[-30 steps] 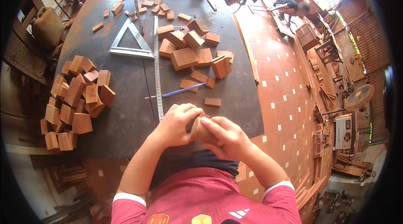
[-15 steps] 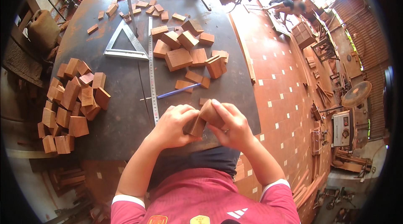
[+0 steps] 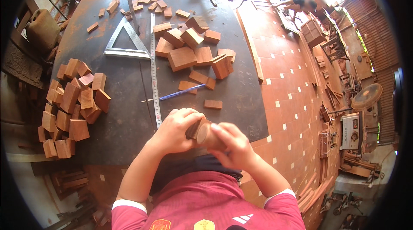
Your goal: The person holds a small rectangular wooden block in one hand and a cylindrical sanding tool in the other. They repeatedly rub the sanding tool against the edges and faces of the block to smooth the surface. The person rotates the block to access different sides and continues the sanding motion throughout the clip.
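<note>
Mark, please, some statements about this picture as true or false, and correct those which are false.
1. The left hand holds a wooden block. True.
2. The right hand is empty. False: the right hand holds a wooden piece.
3. The metal triangle lies to the left of the measuring strip. True.
4. The blue pen lies inside the metal triangle. False: the blue pen lies nearer the person, close to two small blocks.
5. The left pile of blocks is on the tiled floor. False: the left pile of blocks is on the dark table.
</note>
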{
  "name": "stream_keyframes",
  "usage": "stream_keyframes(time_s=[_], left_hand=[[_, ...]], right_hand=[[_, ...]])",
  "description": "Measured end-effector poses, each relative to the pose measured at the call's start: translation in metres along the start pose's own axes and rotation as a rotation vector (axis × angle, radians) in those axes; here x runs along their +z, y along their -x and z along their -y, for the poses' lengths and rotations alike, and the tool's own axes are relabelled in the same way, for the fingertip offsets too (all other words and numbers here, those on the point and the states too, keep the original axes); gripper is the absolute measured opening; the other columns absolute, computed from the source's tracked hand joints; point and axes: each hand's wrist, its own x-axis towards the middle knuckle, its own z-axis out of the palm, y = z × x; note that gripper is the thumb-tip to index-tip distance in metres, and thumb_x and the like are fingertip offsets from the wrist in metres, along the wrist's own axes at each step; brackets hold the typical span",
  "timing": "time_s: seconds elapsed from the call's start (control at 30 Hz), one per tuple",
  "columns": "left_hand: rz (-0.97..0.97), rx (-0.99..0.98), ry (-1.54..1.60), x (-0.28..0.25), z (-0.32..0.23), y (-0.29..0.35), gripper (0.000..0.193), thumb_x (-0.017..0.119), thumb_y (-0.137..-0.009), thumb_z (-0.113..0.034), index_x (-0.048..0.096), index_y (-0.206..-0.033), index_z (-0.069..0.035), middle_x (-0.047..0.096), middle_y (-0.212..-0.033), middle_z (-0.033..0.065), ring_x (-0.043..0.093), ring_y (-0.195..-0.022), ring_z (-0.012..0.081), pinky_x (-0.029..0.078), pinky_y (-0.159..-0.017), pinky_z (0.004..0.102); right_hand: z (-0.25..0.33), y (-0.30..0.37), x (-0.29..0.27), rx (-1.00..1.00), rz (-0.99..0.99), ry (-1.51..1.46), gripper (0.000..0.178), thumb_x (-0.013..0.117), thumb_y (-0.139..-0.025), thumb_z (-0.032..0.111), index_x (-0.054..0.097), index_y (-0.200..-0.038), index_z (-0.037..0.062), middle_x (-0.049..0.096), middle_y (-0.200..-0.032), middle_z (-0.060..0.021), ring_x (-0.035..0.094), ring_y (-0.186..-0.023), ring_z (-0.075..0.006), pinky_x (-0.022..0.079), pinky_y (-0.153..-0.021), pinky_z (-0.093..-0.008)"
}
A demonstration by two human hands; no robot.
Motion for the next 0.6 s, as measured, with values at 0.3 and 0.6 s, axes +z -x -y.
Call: stream_keyframes(time_s=[0.3, 0.6], left_hand=[[-0.031, 0.020, 0.003, 0.003, 0.000, 0.000, 0.065, 0.096, -0.070, -0.029, 0.067, -0.125, -0.009, 0.070, -0.120, 0.0107, 0.067, -0.115, 0.0338, 0.049, -0.100, 0.0465], [-0.004, 0.007, 0.033, 0.000, -0.003, -0.001, 0.057, 0.090, -0.072, -0.019, 0.069, -0.124, -0.009, 0.070, -0.123, 0.0117, 0.066, -0.120, 0.0335, 0.048, -0.103, 0.0467]], right_hand=[[-0.014, -0.010, -0.002, 0.010, -0.043, 0.079, 0.072, 0.089, -0.078, 0.008, 0.062, -0.144, 0.0006, 0.067, -0.121, -0.0238, 0.070, -0.107, -0.0423, 0.058, -0.093, -0.0465], [-0.012, -0.021, -0.004, 0.024, -0.034, 0.107, 0.069, 0.089, -0.081, 0.012, 0.063, -0.144, 0.0036, 0.067, -0.119, -0.0241, 0.070, -0.103, -0.0424, 0.057, -0.091, -0.0479]])
